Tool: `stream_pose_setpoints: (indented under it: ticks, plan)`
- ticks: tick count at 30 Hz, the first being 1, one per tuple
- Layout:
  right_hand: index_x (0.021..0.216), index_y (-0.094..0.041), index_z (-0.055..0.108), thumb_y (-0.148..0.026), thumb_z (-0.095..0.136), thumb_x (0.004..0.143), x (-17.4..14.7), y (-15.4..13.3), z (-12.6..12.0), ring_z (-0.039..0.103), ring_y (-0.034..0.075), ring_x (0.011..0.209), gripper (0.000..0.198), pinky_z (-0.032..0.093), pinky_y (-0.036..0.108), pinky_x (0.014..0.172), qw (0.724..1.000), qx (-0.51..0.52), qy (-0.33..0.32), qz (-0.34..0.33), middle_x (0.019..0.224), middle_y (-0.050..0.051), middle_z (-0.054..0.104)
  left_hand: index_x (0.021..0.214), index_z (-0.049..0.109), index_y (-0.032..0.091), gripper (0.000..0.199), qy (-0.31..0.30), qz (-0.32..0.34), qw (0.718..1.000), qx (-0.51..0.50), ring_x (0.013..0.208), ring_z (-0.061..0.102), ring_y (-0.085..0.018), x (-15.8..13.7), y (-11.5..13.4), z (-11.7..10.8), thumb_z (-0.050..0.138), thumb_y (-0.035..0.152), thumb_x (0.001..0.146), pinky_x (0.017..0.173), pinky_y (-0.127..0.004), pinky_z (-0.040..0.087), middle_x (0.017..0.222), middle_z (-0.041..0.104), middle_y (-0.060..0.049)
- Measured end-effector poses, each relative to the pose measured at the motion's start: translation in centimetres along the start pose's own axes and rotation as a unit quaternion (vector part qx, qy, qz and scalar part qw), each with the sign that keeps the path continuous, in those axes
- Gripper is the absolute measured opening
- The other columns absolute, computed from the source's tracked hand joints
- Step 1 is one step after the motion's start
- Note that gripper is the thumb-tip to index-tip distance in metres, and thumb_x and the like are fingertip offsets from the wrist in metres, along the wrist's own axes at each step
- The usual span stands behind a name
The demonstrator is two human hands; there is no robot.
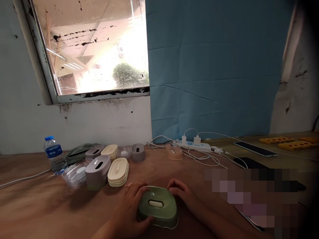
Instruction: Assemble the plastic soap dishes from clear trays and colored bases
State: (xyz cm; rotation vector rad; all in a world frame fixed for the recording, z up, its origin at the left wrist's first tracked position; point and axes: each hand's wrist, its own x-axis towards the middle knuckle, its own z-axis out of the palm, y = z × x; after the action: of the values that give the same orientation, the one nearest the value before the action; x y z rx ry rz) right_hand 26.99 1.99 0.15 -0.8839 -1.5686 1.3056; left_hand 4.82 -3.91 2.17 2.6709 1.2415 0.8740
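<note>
A green oval plastic box cover (pixel 165 200) with a slot in its top, like a tissue box cover, sits low in the middle of the head view. Something pale shows through the slot. My left hand (pixel 131 209) is wrapped round its left side, thumb on the near edge and fingers on the far edge. At the far right corner, my right hand (pixel 183 194) has bent fingers with their tips against the rim.
Left of centre stand mauve slotted boxes (pixel 93 172), stacked cream lids (pixel 118 171) and clear plastic trays (pixel 77 174). A water bottle (pixel 53 156) is farther left. Behind lie a peach lid (pixel 175 152), a power strip (pixel 191 144) with cables, and a phone (pixel 255 149).
</note>
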Motion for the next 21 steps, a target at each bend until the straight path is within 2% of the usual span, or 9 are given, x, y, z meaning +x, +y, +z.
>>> stream_pose_setpoints:
  ticks: [2,4,7,9,12,16,21]
  plan:
    - [0.077,-0.017,0.057,-0.031,0.057,0.065,-0.4,-0.4,-0.2,0.050,0.016,0.070,0.018,0.040,0.025,0.063,0.998,-0.023,-0.049,-0.019,0.072,0.000,0.056,0.121,0.033,0.020,0.070,-0.018,-0.003,1.000,-0.013,0.117,0.033,-0.029,-0.2,-0.7,0.1,0.061,0.046,0.062,0.097,-0.046,0.027,0.126,0.037,-0.013]
    - [0.097,-0.018,0.054,-0.034,0.061,0.064,-0.8,-0.8,-0.5,0.051,0.020,0.086,0.037,0.041,0.030,0.075,0.992,-0.055,-0.108,-0.041,0.091,0.004,0.056,0.124,0.028,0.020,0.082,-0.040,-0.019,0.998,-0.037,0.119,0.029,-0.030,-0.1,-1.8,0.1,0.064,0.050,0.057,0.098,-0.046,0.026,0.128,0.033,-0.014]
    - [0.118,-0.020,0.042,-0.034,0.072,0.052,-1.6,-1.5,-0.6,0.041,0.026,0.109,0.074,0.033,0.035,0.093,0.971,-0.137,-0.177,-0.082,0.117,0.008,0.045,0.128,0.020,0.019,0.100,-0.096,-0.058,0.990,-0.089,0.120,0.028,-0.030,-0.2,-3.4,0.5,0.069,0.052,0.047,0.098,-0.045,0.026,0.130,0.031,-0.014]
    - [0.123,-0.021,0.036,-0.031,0.077,0.043,-1.9,-1.8,-0.5,0.035,0.027,0.115,0.090,0.028,0.036,0.097,0.953,-0.201,-0.203,-0.101,0.125,0.008,0.038,0.130,0.014,0.019,0.109,-0.122,-0.088,0.982,-0.113,0.122,0.024,-0.031,-0.5,-4.2,1.0,0.072,0.051,0.043,0.099,-0.047,0.024,0.132,0.026,-0.015]
    - [0.127,-0.023,0.031,-0.030,0.077,0.043,-2.1,-1.7,-0.3,0.033,0.028,0.117,0.096,0.027,0.037,0.098,0.943,-0.250,-0.199,-0.094,0.128,0.008,0.036,0.131,0.008,0.020,0.114,-0.115,-0.115,0.978,-0.132,0.123,0.021,-0.032,-0.9,-4.7,1.7,0.074,0.047,0.042,0.099,-0.050,0.022,0.133,0.022,-0.016]
    - [0.128,-0.022,0.028,-0.030,0.078,0.045,-2.0,-1.3,-0.2,0.035,0.027,0.117,0.097,0.028,0.038,0.098,0.952,-0.241,-0.165,-0.090,0.128,0.009,0.037,0.128,0.007,0.024,0.111,-0.076,-0.112,0.972,-0.191,0.118,0.031,-0.029,-0.9,-4.7,2.3,0.076,0.041,0.043,0.097,-0.048,0.028,0.129,0.027,-0.015]
    - [0.123,-0.020,0.032,-0.026,0.079,0.044,-1.8,-1.3,0.0,0.038,0.025,0.114,0.092,0.030,0.035,0.097,0.966,-0.192,-0.128,-0.117,0.124,0.009,0.041,0.125,0.003,0.025,0.096,-0.028,-0.089,0.940,-0.329,0.112,0.042,-0.023,-0.6,-3.8,1.8,0.070,0.037,0.057,0.094,-0.041,0.034,0.123,0.036,-0.013]
